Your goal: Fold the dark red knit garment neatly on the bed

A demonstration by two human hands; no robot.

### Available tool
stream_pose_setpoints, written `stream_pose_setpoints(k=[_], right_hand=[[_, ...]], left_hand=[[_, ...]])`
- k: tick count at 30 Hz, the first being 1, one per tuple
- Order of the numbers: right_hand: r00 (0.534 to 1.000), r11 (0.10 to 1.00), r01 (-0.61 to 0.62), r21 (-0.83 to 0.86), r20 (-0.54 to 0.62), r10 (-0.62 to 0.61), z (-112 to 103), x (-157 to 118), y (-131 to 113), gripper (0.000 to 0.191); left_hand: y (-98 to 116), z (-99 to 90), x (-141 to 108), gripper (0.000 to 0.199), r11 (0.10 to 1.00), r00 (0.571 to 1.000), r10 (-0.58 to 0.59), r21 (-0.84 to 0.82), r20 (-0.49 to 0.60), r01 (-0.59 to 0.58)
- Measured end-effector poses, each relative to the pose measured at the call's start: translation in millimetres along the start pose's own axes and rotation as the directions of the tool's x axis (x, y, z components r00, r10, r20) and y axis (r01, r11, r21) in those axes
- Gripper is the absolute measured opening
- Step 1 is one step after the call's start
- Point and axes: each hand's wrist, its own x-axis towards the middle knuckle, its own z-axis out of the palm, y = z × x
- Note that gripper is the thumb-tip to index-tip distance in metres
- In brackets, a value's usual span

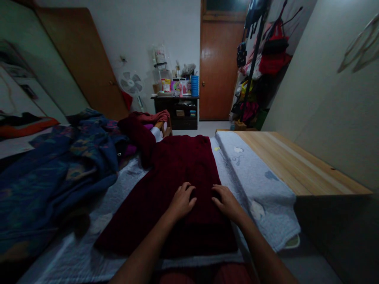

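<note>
A dark red knitted garment [183, 169], likely a sweater, is spread on the bed with a sleeve-like part [137, 136] reaching off to the far left. My left hand [182, 200] rests on the middle of it, fingers slightly bent and thumb apart. Near the garment's right edge lies my right hand [226, 201], its fingers curved and the thumb held away from them. Both palms face down, and no cloth shows pinched in either hand.
Light patterned bedding [245, 169] lies beneath, overlapping a wooden board [284, 157] on the right. A heap of blue patterned fabric [68, 169] fills the left side. Beyond stand a fan [131, 83], a dark cabinet [174, 112], a door [220, 71] and hanging bags [274, 51].
</note>
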Motion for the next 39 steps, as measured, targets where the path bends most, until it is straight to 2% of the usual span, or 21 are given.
stream_pose_setpoints(k=[4,8,11,13,15,17,21,24,27,30,32,35,37,39], right_hand=[[0.999,0.997,-0.002,0.079,-0.038,0.005,-8.4,-17.8,-7.6,0.037],[0.998,0.986,-0.063,0.153,0.021,0.061,-14.8,-35.9,-13.9,0.043],[0.994,0.982,-0.072,0.177,0.093,0.056,-18.4,-49.8,-15.7,0.065],[0.991,0.985,-0.042,0.170,0.131,0.020,-20.0,-57.1,-16.8,0.085],[0.988,0.987,-0.015,0.159,0.153,-0.010,-19.6,-61.6,-18.4,0.097],[0.990,0.990,0.000,0.143,0.141,-0.020,-15.9,-63.6,-20.2,0.098],[1.000,0.995,-0.016,0.103,-0.004,0.016,-0.3,-64.0,-21.8,0.086],[0.994,0.994,-0.058,0.094,-0.085,0.066,11.5,-64.4,-21.4,0.084],[0.988,0.991,-0.107,0.085,-0.098,0.116,18.2,-65.5,-21.3,0.084],[0.986,0.985,-0.138,0.108,-0.080,0.147,17.9,-65.8,-21.8,0.083],[0.986,0.980,-0.123,0.159,-0.093,0.139,13.5,-65.2,-22.9,0.081],[0.979,0.973,-0.060,0.223,-0.177,0.101,3.3,-64.5,-26.8,0.073],[0.971,0.973,-0.021,0.229,-0.226,0.074,-2.6,-65.2,-30.0,0.067],[0.970,0.976,0.001,0.219,-0.239,0.053,-5.4,-67.4,-31.7,0.063]], left_hand=[[2.7,-7.9,-18.1,0.029,0.998,1.000,-0.024,-0.061,0.018,0.025],[7.9,-20.5,-36.9,0.031,0.984,0.998,0.010,-0.175,0.064,0.001],[13.7,-27.4,-50.0,0.056,0.966,0.987,0.090,-0.251,0.132,-0.055],[18.1,-28.5,-56.0,0.074,0.967,0.980,0.114,-0.245,0.163,-0.072],[22.6,-27.1,-58.9,0.073,0.977,0.982,0.105,-0.198,0.156,-0.074],[27.2,-25.0,-59.0,0.058,0.989,0.989,0.078,-0.132,0.124,-0.062],[37.9,-25.1,-56.5,0.046,0.997,1.000,-0.001,-0.079,0.021,0.002],[48.1,-29.1,-57.4,0.043,0.985,0.989,-0.072,-0.168,-0.128,0.050],[57.0,-30.7,-61.9,0.040,0.960,0.956,-0.115,-0.277,-0.268,0.037],[59.9,-27.1,-67.1,0.043,0.950,0.941,-0.114,-0.313,-0.319,0.010],[57.0,-23.2,-69.5,0.050,0.959,0.955,-0.087,-0.282,-0.282,0.004],[48.0,-18.8,-71.1,0.063,0.980,0.992,0.005,-0.198,-0.125,-0.030],[42.5,-18.4,-71.5,0.065,0.983,0.998,0.064,-0.173,-0.030,-0.068],[39.8,-20.9,-72.0,0.062,0.978,0.995,0.101,-0.184,-0.002,-0.099]])
